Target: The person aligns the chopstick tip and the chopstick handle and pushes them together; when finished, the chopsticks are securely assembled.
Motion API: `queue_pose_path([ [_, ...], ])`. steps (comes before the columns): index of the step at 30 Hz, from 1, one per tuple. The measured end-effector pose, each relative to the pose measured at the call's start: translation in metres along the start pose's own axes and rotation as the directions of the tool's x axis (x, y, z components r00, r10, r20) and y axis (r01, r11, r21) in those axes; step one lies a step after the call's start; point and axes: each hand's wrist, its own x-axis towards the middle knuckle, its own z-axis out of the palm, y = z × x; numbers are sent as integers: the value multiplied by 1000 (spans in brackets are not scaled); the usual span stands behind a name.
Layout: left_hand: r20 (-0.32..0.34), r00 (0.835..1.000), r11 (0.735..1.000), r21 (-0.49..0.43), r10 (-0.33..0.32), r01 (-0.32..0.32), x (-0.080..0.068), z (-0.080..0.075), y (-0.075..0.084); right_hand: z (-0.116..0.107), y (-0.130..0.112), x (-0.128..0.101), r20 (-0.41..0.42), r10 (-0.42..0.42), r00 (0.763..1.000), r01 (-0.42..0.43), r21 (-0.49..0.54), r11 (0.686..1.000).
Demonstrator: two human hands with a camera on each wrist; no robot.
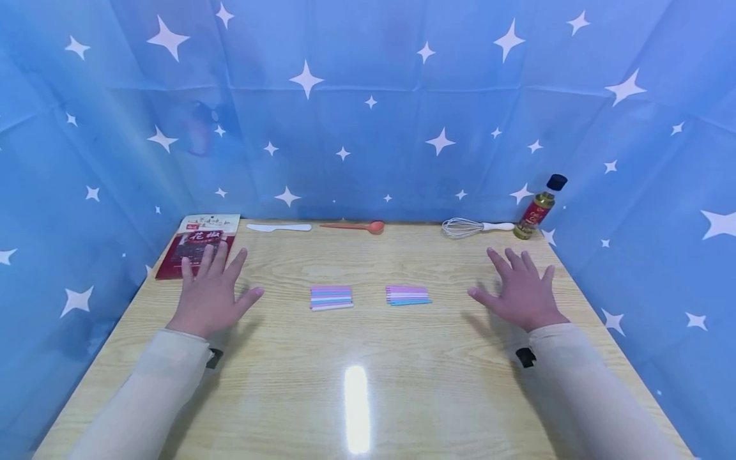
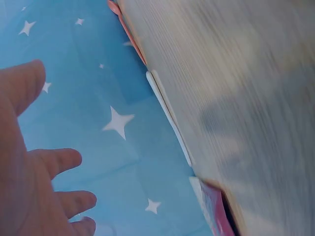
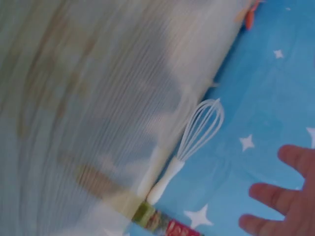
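My left hand (image 1: 211,295) is held over the left of the table with its fingers spread, overlapping the lower edge of a red spice packet (image 1: 195,249) in the head view. On the other side my right hand (image 1: 523,294) hovers with fingers apart, nearest to a white whisk (image 1: 464,227) and an oil bottle (image 1: 535,212) with a black cap. Neither hand holds anything. Between them lie two rows of thin pastel sticks, a left bundle (image 1: 331,298) and a right bundle (image 1: 408,295), in pink, white and blue.
Along the table's back edge lie a white knife (image 1: 279,227) and a red spoon (image 1: 359,226). A blue star-patterned curtain (image 1: 368,121) encloses the back and both sides of the wooden table (image 1: 287,383). Light glares off its front middle.
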Motion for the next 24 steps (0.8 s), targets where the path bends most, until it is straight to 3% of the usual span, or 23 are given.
queue_pose_path([
  [5, -60, 997, 995, -88, 46, -51, 4, 7, 14, 2, -16, 1, 19, -18, 1000, 15, 171, 985],
  [13, -111, 991, 964, -243, 81, -106, 9, 31, 39, 10, -46, 10, 93, 29, 995, -64, 401, 914],
  [19, -98, 992, 920, -376, 81, -112, 12, 45, 57, 23, -63, 18, 133, 26, 991, -89, 494, 865],
  [24, -50, 997, 879, -470, 67, -82, 16, 53, 72, 32, -79, 25, 178, 6, 984, -104, 546, 831],
])
